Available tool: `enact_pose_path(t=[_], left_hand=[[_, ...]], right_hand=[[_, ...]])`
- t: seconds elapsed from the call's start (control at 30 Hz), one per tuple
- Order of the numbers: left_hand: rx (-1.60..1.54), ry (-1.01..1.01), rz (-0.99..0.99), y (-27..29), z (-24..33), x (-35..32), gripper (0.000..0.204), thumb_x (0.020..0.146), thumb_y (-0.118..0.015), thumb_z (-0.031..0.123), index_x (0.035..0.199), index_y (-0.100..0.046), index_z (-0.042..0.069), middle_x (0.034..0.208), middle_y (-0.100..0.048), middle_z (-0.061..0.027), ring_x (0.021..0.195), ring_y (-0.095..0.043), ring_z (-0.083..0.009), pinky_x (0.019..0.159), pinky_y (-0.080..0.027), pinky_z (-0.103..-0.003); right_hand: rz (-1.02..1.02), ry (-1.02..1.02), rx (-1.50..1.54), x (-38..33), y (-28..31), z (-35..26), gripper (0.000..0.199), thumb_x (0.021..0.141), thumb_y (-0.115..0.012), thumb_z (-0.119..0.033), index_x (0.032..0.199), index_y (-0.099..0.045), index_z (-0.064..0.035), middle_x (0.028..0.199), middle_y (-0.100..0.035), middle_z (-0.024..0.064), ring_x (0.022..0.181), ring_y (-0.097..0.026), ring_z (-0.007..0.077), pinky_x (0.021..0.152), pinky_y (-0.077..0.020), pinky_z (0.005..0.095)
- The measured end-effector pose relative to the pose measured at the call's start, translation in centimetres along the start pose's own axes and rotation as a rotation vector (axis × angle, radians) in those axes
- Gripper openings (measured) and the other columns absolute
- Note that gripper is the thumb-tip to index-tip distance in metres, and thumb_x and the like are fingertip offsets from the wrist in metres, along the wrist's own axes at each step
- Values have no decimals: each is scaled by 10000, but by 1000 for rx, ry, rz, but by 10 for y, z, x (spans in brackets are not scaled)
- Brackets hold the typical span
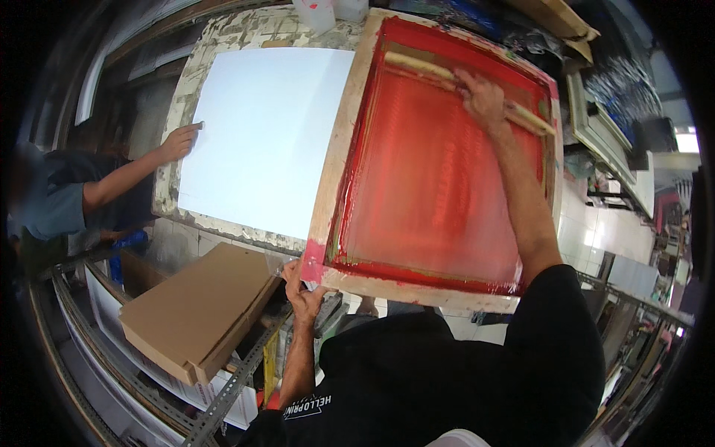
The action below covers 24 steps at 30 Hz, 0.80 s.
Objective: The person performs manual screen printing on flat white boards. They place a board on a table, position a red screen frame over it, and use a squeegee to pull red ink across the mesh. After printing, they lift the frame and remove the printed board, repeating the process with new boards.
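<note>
My right hand (481,98) is closed around the wooden handle of a squeegee (421,65), which lies across the far part of a screen printing frame (345,127). Wet red ink coats the inner edges of its mesh (424,179), and faint lettering shows through. At the near left corner of that frame, my left hand (302,292) grips the pink-stained wood, fingers on its side. The frame is tilted, its left edge beside a large white sheet (264,134) lying on a worn, paint-spotted board (223,37).
On the left, a co-worker's hand (181,141) touches the sheet's edge. A brown cardboard box (197,305) rests on a metal rack (231,398) at the near left. Whitish containers (316,13) stand at the far edge. Cluttered shelves (622,134) line the right.
</note>
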<state>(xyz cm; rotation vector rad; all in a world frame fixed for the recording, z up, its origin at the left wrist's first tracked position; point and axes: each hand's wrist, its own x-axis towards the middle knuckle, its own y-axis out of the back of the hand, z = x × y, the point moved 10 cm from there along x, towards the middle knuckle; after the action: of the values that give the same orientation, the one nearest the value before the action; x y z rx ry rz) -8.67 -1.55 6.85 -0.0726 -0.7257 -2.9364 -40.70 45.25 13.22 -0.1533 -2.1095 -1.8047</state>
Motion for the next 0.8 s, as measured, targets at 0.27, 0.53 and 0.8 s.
enact_pose_path(t=[0.27, 0.53, 0.8], left_hand=[[-288, -83, 111, 17, 65, 16, 757, 569, -877, -10, 1287, -636, -17, 1075, -549, -73, 1042, -504, -224, 922, -437, -341], [-401, -151, 302, 54, 178, 58, 380, 641, -872, 47, 967, -684, -4, 872, -508, -10, 832, -478, -144, 766, -420, -291], [-618, -531, 127, 83, 265, 104, 844, 923, -712, 122, 1567, -194, -48, 1282, -629, -137, 1078, -593, -182, 962, -452, -281]], right_hand=[[-83, -103, 127, -158, 131, -131, 508, 809, -703, -108, 1299, -651, -234, 893, -665, 174, 819, -657, 390, 724, -516, 534], [38, -17, -88, -201, 302, -236, 573, 755, -791, -362, 1295, -670, -214, 978, -702, 155, 886, -688, 335, 774, -530, 408], [33, 86, 103, -66, 416, -221, 407, 836, -773, -376, 1057, -745, -35, 889, -745, 107, 847, -689, 221, 796, -533, 340]])
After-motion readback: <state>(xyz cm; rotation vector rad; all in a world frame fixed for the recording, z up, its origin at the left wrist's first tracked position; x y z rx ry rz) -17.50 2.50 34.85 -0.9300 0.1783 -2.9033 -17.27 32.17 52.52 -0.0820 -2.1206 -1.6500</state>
